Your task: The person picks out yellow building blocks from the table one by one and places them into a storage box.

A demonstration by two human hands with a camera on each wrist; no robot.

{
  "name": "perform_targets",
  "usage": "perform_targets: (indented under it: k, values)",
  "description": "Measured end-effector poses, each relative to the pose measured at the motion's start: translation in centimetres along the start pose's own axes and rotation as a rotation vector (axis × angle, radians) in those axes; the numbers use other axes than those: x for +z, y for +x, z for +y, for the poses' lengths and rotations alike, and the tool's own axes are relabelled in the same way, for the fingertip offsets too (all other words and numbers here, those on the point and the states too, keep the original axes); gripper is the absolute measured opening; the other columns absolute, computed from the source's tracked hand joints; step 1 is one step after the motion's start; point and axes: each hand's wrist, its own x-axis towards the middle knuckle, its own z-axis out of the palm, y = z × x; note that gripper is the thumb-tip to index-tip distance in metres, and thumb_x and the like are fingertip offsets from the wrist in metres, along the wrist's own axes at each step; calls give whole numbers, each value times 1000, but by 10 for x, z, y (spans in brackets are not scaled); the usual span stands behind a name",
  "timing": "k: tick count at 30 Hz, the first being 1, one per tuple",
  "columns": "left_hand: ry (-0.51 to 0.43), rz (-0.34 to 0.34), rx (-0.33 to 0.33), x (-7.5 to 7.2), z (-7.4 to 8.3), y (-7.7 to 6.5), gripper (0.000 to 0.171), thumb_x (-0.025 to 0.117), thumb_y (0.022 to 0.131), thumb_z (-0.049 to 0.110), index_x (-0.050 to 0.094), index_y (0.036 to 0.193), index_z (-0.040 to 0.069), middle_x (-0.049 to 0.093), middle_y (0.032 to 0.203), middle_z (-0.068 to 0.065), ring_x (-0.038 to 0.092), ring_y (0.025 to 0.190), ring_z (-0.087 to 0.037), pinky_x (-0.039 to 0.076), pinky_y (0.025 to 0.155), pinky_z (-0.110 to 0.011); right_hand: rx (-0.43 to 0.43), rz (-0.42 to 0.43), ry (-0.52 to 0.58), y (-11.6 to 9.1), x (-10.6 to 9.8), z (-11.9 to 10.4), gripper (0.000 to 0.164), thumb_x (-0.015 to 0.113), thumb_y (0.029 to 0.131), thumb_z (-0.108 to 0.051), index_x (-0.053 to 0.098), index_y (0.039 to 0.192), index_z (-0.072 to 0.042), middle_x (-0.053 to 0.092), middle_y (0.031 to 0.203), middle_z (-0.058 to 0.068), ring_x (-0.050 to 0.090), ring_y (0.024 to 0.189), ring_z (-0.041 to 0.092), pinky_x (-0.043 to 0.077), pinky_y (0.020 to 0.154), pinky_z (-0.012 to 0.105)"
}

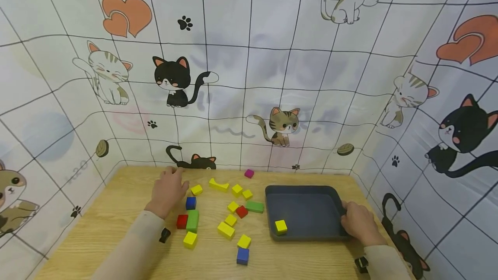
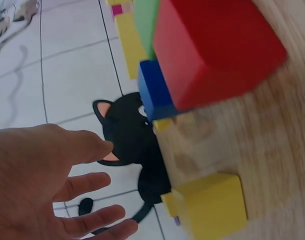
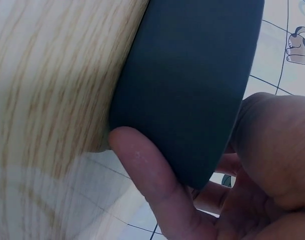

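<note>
- The left hand (image 1: 166, 190), fingers extended and loosely apart, hovers near the far edge of the light wooden surface (image 1: 295, 262), left of the scattered blocks.
- Just right of it sit a yellow block (image 1: 196, 189) and a blue cube (image 1: 190, 203).
- The right hand (image 1: 359, 223) grips the right wall of a dark grey rectangular tray with rounded corners (image 1: 307, 208), close to the surface's right edge.
- One yellow cube (image 1: 281, 227) lies in the tray's near-left corner, leaving most of the tray floor showing.
- A green oblong block (image 1: 254, 207) lies just beside the tray's left wall, so room there is tight; a red cube (image 1: 242, 211) sits at its other end.
- A magenta block (image 1: 249, 173) stands at the far edge, by the white cat-printed sheet (image 1: 229, 68).
- A strip of wood shows between the tray and that edge, and a wider stretch on its near side.
- Another blue cube (image 1: 243, 256) is the block nearest the person.
- A column of wood separates the left-hand group from the middle blocks.
</note>
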Motion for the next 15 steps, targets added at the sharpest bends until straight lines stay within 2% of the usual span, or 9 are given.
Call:
perform_targets:
  k: [5,8,11,15]
  values:
    - [-40,-94,-71,3,-9,3,58,64,96,27,46,145,3,40,139,-32,48,111,-53,48,83,-67,-10,7,-3,0,0,0,51,63,81,-2,58,130,12,64,117,31,64,89,49,49,67,61]
    - [-46,-157,-113,3,-12,4,62,65,95,29,43,148,5,35,145,-32,45,115,-55,45,86,-70,-7,6,-7,1,0,0,51,64,82,-3,57,131,11,63,117,32,63,90,50,49,69,62]
    - [-44,-192,-119,5,-16,4,60,66,95,28,45,146,3,36,145,-33,44,118,-56,45,87,-70,-6,6,-8,1,0,0,51,64,82,-3,57,131,11,63,116,33,62,91,51,49,71,63]
    - [-50,-197,-99,8,-20,2,54,65,95,24,49,142,0,41,142,-33,46,117,-54,46,87,-69,-10,7,-3,0,1,0,51,64,82,-2,58,130,11,64,115,32,63,88,50,50,69,62]
